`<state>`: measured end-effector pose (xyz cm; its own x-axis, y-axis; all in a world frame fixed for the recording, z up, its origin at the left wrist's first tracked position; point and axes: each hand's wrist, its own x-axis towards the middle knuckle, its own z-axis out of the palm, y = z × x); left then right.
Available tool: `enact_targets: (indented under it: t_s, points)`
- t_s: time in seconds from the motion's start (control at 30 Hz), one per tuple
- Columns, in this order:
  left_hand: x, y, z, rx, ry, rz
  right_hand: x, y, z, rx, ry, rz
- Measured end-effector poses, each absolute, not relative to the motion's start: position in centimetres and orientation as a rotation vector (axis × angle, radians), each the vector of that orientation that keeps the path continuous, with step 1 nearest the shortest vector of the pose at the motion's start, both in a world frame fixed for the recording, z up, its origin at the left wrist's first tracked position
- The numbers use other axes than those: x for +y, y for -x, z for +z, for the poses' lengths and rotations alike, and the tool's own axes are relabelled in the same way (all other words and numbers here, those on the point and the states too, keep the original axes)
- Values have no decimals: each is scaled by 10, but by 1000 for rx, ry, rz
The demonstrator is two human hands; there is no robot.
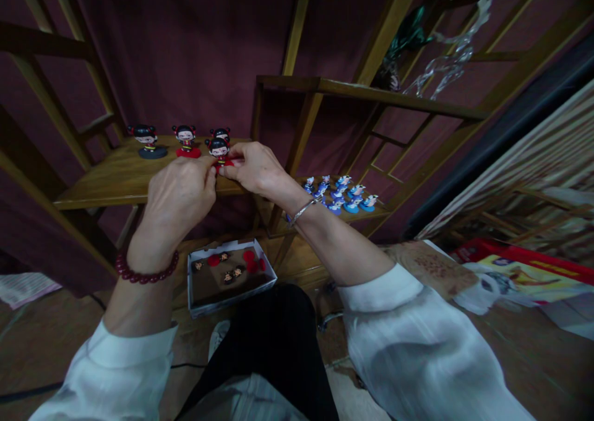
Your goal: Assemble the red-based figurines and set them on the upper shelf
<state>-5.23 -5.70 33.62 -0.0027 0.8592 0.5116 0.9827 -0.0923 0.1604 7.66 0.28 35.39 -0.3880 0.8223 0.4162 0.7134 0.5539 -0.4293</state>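
Both hands meet at a small black-haired doll figurine [218,148] with a red base, at the front right of the wooden shelf [111,176]. My left hand [183,189] is closed, its fingertips on the base from the left. My right hand [257,166] pinches the base from the other side. Directly behind it stands another such figurine [221,132], partly hidden. To the left are a figurine on a red base [186,139] and one on a dark base [146,141].
Below the shelf, a shallow white box [232,303] holds several small figurine pieces and red discs. Several blue-and-white figurines [341,195] stand on a lower shelf at right. A clear deer ornament [448,62] is higher up. A red-yellow package [524,272] lies at right.
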Motion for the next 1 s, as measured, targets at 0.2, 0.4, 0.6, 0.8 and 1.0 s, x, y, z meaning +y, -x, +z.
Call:
enact_targets:
  t_s: [0.2,0.4,0.6,0.8,1.0]
  points:
    - [-57,53,333,-1933,2008,-741,3,-76,352,-2176,1222,252]
    - [-59,52,333,-1931,1995,-761,8,-78,347,-2143,1182,285]
    - [-62,53,334,-1915,2004,-811,11,-82,345,-2111,1182,334]
    - [-63,53,334,-1922,1997,-847,10,-85,345,-2102,1168,383]
    - [-65,52,335,-1927,1992,-835,12,-86,344,-2091,1174,405]
